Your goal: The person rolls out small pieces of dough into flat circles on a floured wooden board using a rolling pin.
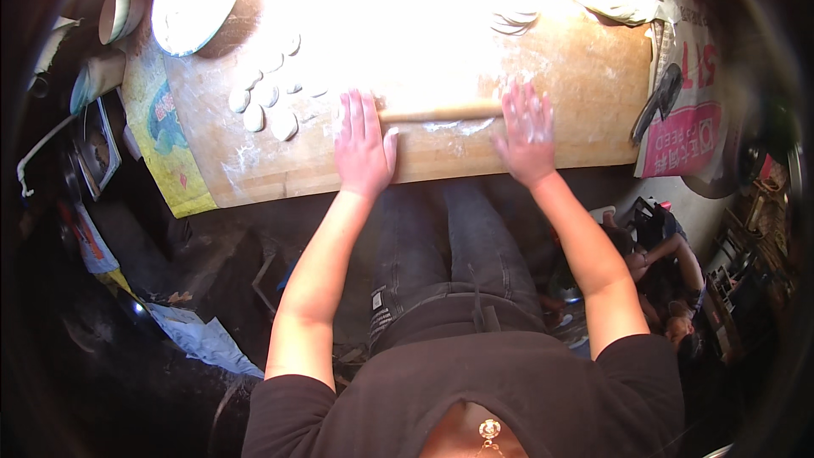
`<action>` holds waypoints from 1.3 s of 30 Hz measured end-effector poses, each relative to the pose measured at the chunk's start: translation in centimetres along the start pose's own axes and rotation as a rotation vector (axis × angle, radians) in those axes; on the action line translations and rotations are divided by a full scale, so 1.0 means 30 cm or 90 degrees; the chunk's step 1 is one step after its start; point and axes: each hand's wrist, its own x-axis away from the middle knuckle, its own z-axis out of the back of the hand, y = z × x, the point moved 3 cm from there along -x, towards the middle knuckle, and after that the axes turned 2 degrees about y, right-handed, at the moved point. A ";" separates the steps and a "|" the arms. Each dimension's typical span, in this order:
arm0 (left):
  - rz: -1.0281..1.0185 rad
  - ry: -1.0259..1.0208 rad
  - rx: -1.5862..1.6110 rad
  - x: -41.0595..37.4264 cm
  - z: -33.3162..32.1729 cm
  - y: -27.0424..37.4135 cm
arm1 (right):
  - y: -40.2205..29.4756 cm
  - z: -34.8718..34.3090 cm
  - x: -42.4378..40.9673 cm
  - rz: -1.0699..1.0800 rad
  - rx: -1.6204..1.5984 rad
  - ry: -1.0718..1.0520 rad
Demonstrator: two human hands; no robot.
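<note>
A wooden rolling pin (445,114) lies crosswise on a floured wooden board (286,181). My left hand (364,143) rests flat over its left end, fingers straight. Over the right end lies my right hand (529,133), palm down with white flour on the back and fingers spread. Neither hand curls around the pin. Along the pin's near side shows a thin white strip (461,127); whether it is dough or flour I cannot tell. Left of my left hand sit several small rounded dough pieces (285,124). Strong glare hides the board's far middle.
A large white basin (197,0) stands at the far left, with bowls (121,16) beyond it. Thin curved edges (514,22) show near the glare. A dark tool (661,98) lies by a printed sack (687,133) at right. Another person (674,267) is low on the right.
</note>
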 end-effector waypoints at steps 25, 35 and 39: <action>-0.014 -0.002 0.042 -0.043 -0.008 0.001 | -0.019 0.008 0.014 -0.051 0.023 0.042; -0.044 -0.065 -0.001 0.085 0.016 -0.024 | -0.138 0.021 0.056 -0.096 -0.006 0.067; 0.007 0.076 0.059 0.063 0.039 0.024 | -0.067 0.053 0.065 -0.119 0.055 0.062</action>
